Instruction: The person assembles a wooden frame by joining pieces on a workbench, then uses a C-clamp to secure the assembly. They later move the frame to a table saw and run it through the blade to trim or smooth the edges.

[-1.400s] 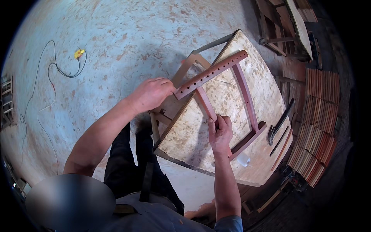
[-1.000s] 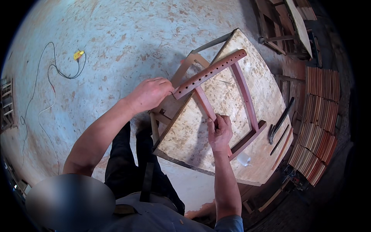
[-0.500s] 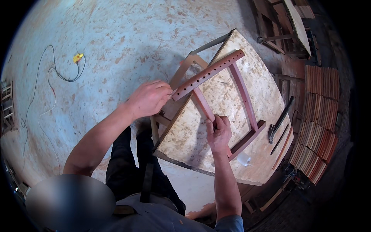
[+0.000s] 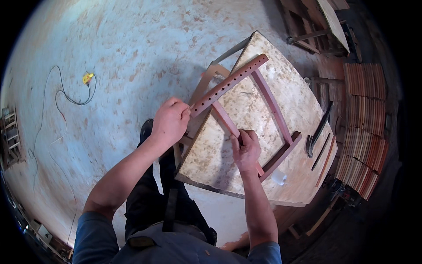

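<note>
Left hand [image 4: 169,122]: grip closed around the near end of the drilled rail [image 4: 228,83], fingers curled over its end where it overhangs the tabletop [image 4: 220,154] edge. Right hand [image 4: 246,149]: grip pressed together on the left slat [image 4: 228,121], fingers wrapped over it about midway along its length; what, if anything, sits inside the fist cannot be told. The rail is a reddish wooden bar with a row of holes, lying diagonally across the far left part of the tabletop. Two slats run from it toward the near right: the left slat under the right hand, and a right slat [image 4: 272,105] parallel to it. Both meet a short dark crosspiece [image 4: 281,156] just beyond the right hand. The frame thus lies flat on the tabletop, between and beneath the two hands. A dark tool [image 4: 317,132] rests near the right edge of the tabletop, well apart from the hands. Stacked wooden strips [image 4: 362,127] stand to the right. A cable with a yellow plug [image 4: 88,78] lies on the floor at left.
</note>
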Demonstrator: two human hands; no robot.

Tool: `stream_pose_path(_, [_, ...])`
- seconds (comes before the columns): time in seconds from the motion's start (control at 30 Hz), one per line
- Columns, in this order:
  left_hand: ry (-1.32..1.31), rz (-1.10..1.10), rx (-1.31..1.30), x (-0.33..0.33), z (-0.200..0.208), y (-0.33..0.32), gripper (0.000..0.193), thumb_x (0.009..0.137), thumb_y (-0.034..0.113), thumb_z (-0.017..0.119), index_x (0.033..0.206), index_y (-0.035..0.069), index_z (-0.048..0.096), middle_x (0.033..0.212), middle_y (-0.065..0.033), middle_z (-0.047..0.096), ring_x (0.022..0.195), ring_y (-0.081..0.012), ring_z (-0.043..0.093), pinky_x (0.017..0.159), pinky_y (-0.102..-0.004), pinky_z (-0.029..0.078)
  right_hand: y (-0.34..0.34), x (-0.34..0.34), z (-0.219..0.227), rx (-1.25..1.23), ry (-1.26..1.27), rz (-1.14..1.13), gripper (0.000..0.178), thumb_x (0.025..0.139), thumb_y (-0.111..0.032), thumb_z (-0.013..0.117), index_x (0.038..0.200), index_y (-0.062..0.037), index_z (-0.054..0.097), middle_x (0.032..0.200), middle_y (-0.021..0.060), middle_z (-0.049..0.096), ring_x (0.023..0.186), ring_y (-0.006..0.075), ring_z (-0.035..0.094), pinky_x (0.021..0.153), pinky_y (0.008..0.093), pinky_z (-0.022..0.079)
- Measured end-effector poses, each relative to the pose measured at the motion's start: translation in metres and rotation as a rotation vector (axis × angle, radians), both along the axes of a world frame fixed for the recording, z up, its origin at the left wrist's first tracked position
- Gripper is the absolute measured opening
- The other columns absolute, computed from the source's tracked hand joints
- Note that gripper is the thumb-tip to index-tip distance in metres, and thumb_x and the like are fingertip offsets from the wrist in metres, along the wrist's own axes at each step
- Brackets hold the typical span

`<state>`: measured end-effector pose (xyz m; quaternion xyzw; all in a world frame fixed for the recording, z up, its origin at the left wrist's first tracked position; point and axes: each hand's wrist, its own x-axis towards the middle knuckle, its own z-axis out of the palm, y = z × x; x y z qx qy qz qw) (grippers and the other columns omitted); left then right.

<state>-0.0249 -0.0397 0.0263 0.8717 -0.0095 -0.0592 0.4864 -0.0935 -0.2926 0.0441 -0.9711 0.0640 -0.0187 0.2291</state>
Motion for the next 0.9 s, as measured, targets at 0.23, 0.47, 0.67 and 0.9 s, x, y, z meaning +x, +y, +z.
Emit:
stream_pose_path(0.23, [-0.176,-0.055,0.376,-0.022,0.013,-0.019,0.045,0.075,0.020,0.078,0.110,-0.002,0.060,0.114,-0.0164,0.057,0.105,-0.0342,0.057,0.082,-0.0410,0.051,-0.002,-0.001,0.001,-0.006,-0.020,0.015,0.024,0.079,-0.020,0.076,0.099,-0.0070,0.071,0.087,0.0084,0.063,0.077,0.0265,0.062,0.068,0.0367,0.051])
stream_pose_path(0.47, [-0.271,-0.008,0.460,-0.020,-0.001,-0.027,0.041,0.073,0.016,0.079,0.105,-0.001,0.061,0.104,-0.0136,0.059,0.093,-0.0319,0.061,0.075,-0.0398,0.052,-0.003,0.000,0.004,-0.007,-0.020,0.025,0.022,0.077,-0.022,0.076,0.095,-0.0088,0.071,0.087,0.0076,0.062,0.079,0.0277,0.061,0.069,0.0384,0.050])
stream_pose_path(0.67, [-0.334,0.014,0.479,-0.020,-0.004,-0.031,0.037,0.073,0.013,0.077,0.103,-0.001,0.061,0.101,-0.0142,0.059,0.091,-0.0322,0.061,0.074,-0.0408,0.052,-0.004,0.002,0.008,-0.033,0.001,0.050,0.020,0.079,-0.024,0.074,0.092,-0.0089,0.070,0.088,0.0066,0.062,0.083,0.0269,0.060,0.072,0.0386,0.049])
stream_pose_path(0.9, [-0.334,0.019,0.373,-0.015,-0.005,-0.023,0.035,0.069,0.014,0.078,0.096,0.001,0.061,0.097,-0.0137,0.060,0.090,-0.0333,0.061,0.072,-0.0429,0.052,-0.003,0.002,0.008,-0.045,0.005,0.053,0.024,0.081,-0.025,0.073,0.098,-0.0081,0.071,0.087,0.0088,0.061,0.080,0.0282,0.061,0.069,0.0383,0.050])
